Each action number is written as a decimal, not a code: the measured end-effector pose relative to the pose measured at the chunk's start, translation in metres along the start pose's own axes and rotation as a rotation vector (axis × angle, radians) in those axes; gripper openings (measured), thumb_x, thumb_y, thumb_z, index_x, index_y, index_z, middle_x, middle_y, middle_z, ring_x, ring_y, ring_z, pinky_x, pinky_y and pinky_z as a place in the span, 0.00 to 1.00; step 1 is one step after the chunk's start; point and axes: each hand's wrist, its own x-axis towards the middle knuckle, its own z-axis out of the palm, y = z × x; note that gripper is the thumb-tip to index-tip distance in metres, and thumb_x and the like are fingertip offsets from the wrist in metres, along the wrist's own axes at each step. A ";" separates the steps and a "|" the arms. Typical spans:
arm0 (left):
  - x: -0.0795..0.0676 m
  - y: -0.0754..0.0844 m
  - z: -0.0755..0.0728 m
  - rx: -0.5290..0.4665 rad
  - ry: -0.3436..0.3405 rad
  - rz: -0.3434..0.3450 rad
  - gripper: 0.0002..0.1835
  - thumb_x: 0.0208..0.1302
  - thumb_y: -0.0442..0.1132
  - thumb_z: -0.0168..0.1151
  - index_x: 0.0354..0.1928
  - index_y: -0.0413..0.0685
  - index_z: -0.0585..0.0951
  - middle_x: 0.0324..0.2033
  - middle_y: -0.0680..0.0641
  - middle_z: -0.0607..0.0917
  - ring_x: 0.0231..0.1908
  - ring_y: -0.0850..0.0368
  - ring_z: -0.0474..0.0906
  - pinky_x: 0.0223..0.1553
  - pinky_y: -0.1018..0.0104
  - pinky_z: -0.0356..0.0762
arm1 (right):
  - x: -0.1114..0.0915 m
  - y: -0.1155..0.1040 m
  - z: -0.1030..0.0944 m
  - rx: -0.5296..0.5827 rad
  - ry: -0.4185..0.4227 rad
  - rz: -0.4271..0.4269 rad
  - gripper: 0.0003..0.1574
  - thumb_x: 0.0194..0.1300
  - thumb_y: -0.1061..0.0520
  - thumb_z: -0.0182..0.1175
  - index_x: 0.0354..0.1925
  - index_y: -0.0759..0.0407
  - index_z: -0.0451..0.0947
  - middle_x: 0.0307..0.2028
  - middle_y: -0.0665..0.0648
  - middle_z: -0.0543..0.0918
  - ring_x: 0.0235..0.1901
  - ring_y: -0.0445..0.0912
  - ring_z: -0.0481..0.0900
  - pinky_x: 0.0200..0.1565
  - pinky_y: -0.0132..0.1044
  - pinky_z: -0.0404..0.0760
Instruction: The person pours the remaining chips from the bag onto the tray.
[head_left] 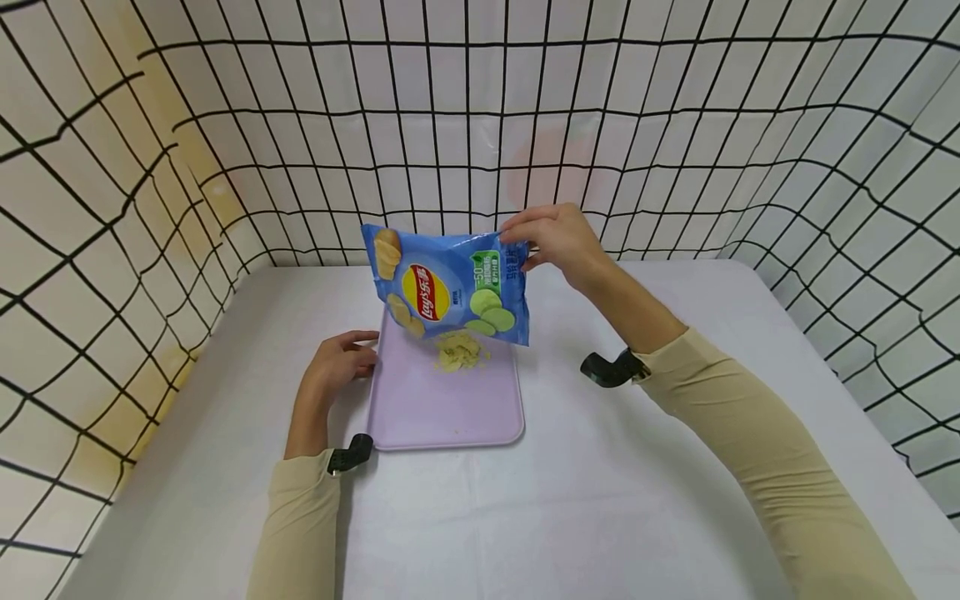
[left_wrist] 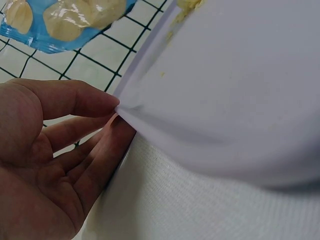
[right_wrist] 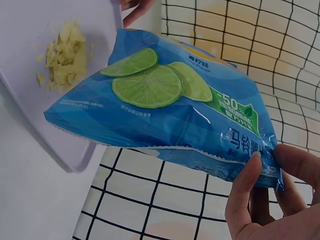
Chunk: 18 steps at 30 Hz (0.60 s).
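Note:
A blue bag of potato chips (head_left: 453, 287) with lime slices on its front hangs over the far part of a lilac tray (head_left: 442, 417). My right hand (head_left: 558, 242) pinches the bag by its upper right corner; the right wrist view shows thumb and fingers (right_wrist: 245, 195) on the bag's end. Below the bag, a small heap of broken chips (head_left: 459, 352) lies on the tray. At the tray's left edge is my left hand (head_left: 341, 362); in the left wrist view its thumb and fingers (left_wrist: 75, 100) pinch the rim.
The tray lies on a white-covered table (head_left: 600, 500). Black wire grid panels (head_left: 465, 112) stand along the back and both sides, close behind the bag. A few loose crumbs are scattered around the heap. Dark wrist cameras (head_left: 611, 368) are strapped to both forearms.

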 end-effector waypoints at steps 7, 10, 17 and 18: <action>0.000 0.001 0.000 -0.001 0.001 -0.011 0.27 0.69 0.38 0.58 0.70 0.51 0.74 0.57 0.39 0.80 0.46 0.48 0.83 0.58 0.56 0.77 | 0.000 -0.001 -0.002 0.018 -0.015 -0.002 0.16 0.68 0.56 0.64 0.50 0.62 0.86 0.49 0.59 0.85 0.45 0.52 0.81 0.41 0.38 0.86; 0.000 0.000 0.000 -0.002 0.003 -0.007 0.27 0.69 0.39 0.58 0.71 0.51 0.74 0.57 0.39 0.80 0.45 0.48 0.83 0.58 0.57 0.77 | -0.001 -0.001 -0.001 0.009 -0.032 -0.002 0.16 0.69 0.55 0.64 0.51 0.61 0.86 0.51 0.59 0.85 0.45 0.53 0.82 0.42 0.39 0.86; 0.000 -0.001 -0.001 -0.008 -0.001 -0.003 0.27 0.69 0.39 0.59 0.70 0.50 0.74 0.57 0.39 0.80 0.44 0.49 0.83 0.55 0.59 0.77 | 0.000 0.000 0.000 0.026 -0.042 0.002 0.16 0.68 0.56 0.65 0.51 0.61 0.86 0.51 0.59 0.86 0.44 0.53 0.83 0.41 0.39 0.86; 0.000 -0.001 -0.001 -0.008 0.000 -0.003 0.27 0.69 0.39 0.59 0.70 0.51 0.74 0.57 0.39 0.80 0.44 0.49 0.83 0.55 0.59 0.77 | 0.000 0.000 0.000 0.026 -0.040 0.001 0.16 0.68 0.56 0.65 0.51 0.61 0.86 0.51 0.59 0.86 0.44 0.53 0.83 0.41 0.39 0.86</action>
